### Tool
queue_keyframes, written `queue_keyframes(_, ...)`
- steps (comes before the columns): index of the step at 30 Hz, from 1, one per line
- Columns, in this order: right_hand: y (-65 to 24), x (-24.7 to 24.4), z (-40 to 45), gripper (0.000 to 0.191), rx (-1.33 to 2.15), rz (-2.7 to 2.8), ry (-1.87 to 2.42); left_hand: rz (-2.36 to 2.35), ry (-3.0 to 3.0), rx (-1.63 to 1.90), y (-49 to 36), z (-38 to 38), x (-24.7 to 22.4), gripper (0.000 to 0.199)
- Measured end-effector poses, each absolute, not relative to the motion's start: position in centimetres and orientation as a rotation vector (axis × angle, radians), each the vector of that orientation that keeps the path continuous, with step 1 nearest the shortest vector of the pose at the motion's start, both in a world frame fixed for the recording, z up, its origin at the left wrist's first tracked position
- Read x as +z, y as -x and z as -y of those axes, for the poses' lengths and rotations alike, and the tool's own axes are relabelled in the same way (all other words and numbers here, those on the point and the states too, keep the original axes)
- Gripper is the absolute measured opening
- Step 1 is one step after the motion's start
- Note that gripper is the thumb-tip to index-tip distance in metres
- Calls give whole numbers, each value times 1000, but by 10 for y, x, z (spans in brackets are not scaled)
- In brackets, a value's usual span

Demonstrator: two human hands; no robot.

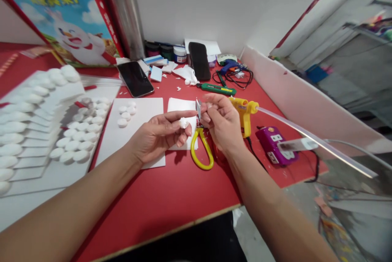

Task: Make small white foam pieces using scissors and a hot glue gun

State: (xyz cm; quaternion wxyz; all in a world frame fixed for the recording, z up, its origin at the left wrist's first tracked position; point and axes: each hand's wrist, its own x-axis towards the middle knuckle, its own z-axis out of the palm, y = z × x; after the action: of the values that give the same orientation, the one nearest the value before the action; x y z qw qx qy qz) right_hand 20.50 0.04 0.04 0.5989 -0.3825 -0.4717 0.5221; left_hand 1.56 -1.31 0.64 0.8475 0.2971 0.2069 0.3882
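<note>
My left hand (162,133) pinches a small white lump (183,122) between thumb and fingertips, above the table. Close beside it, my right hand (222,119) has its fingers closed around a thin, flat greyish piece (199,107) that looks like a small blade; its exact kind is unclear. Under the hands lies a stack of white sheets (177,104). Yellow-handled scissors (211,163) rest below the right hand, their upper part hidden. To the left, several small white discs (123,123) sit on a white board (147,110).
At left, rows of white rounded pieces (72,146) cover boards. Behind are a phone (135,78), a dark device (199,59), a steel flask (125,12) and a green-handled tool (217,88). A yellow glue gun (245,117) and purple socket block (272,141) stand right.
</note>
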Motion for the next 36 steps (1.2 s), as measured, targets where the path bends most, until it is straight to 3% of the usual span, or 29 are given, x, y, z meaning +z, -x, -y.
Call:
queue_keyframes(10,-203,-4,0,24,1149,1164,936,-449,-575,946,-10,12,7,33)
queue_keyframes(16,-205,2,2,7,1101,1167,916,-485,-584,941,-11,12,7,35)
queue_keyframes(20,-205,8,5,6,1157,1109,899,-499,-599,942,-11,12,6,37)
queue_keyframes(32,-207,14,4,34,1607,1052,897,-462,-611,963,-9,10,1,36)
queue_keyframes(36,-207,9,4,38,1277,1156,1035,-476,-630,979,-10,11,0,30)
